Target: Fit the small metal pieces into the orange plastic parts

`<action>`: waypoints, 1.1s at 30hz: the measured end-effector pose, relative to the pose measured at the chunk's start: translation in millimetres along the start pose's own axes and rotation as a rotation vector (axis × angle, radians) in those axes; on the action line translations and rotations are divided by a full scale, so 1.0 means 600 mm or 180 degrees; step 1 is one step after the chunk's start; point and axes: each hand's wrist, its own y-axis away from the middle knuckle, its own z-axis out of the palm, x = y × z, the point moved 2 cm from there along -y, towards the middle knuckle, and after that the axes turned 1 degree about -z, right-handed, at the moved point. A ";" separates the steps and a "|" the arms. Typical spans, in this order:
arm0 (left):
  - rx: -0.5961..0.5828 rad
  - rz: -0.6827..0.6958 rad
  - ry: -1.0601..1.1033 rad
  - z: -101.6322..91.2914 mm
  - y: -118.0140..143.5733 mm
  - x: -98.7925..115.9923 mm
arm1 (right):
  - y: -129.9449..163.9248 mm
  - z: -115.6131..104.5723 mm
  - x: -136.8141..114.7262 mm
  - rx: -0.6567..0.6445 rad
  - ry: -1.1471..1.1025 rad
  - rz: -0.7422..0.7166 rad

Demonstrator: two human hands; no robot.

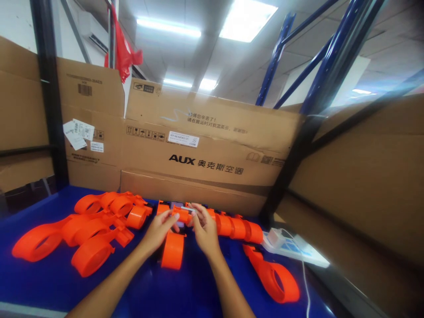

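Note:
My left hand (161, 228) is closed on the left end of an orange plastic piece (181, 215), thumb on its near side. A thin pale strip (187, 209) lies along the top of that piece, and its right end runs into the fingers of my right hand (206, 228). My right thumb and fingers are pinched together there, partly hiding the piece's right end. Just below my hands, an orange loop (173, 251) stands on the blue table surface (149, 287). To the right of my right hand, several orange loops (238, 227) are lined up in a row.
Many orange loops with flat tails (94, 234) lie piled on the left. Another orange loop (280, 280) rests at the right front. Near it are a white power strip (298, 249) and a cable (306, 287). Cardboard panels (205, 185) and blue-black rack posts (291, 163) enclose the table.

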 end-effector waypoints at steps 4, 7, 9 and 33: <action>0.0167 -0.0012 -0.0007 -0.006 -0.002 0.001 | -0.001 -0.008 -0.005 0.0338 -0.0084 0.0068; 0.0185 -0.0009 -0.0050 -0.007 0.000 0.004 | -0.001 -0.012 -0.005 0.0325 -0.0028 0.0106; 0.0184 0.0039 -0.0102 -0.008 0.001 0.006 | 0.000 -0.014 -0.005 0.0284 -0.0004 0.0105; 0.0906 -0.0207 0.1077 -0.045 -0.018 0.005 | 0.014 0.005 -0.024 -0.1632 0.1597 -0.0645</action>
